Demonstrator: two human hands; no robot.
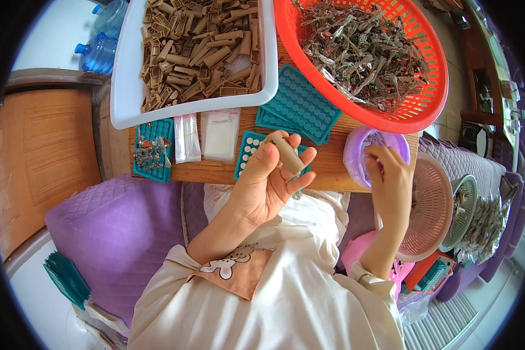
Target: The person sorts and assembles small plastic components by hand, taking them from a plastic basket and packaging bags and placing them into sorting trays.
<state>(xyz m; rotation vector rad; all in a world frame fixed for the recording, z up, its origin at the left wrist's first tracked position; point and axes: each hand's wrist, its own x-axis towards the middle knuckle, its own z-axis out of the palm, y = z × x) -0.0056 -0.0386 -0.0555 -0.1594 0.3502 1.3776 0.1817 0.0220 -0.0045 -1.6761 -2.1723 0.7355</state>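
The fingers of the left hand (261, 191) grip a tan tube (290, 157) between thumb and forefinger, tilted above the near edge of a wooden desk (328, 175), the other fingers loosely curled. To their right, the fingers of the right hand (391, 179) are bent together over a lilac-lined bowl (353, 156) (whether they pinch anything, I cannot tell). The desk's orange-brown grain shows between the two sets of fingers. Just beside the left fingers, partly behind them, lies a teal tray with white discs (247, 156); farther left are clear plastic bags (220, 135) and another teal tray (164, 129) bearing shiny tangled pieces. Beyond the left fingers sits a white bin (122, 87) full of tan pieces (210, 52), with stacked teal trays (307, 99) to its right. Beyond the right fingers is a red basket (345, 106) heaped with silvery-brown strands (361, 58). Well out to the left of the fingers stand a purple quilted seat (111, 221), a wooden door (52, 157) and blue water bottles (100, 53); right of the right fingers, a pink basket (434, 224) stands near a green one (448, 236).
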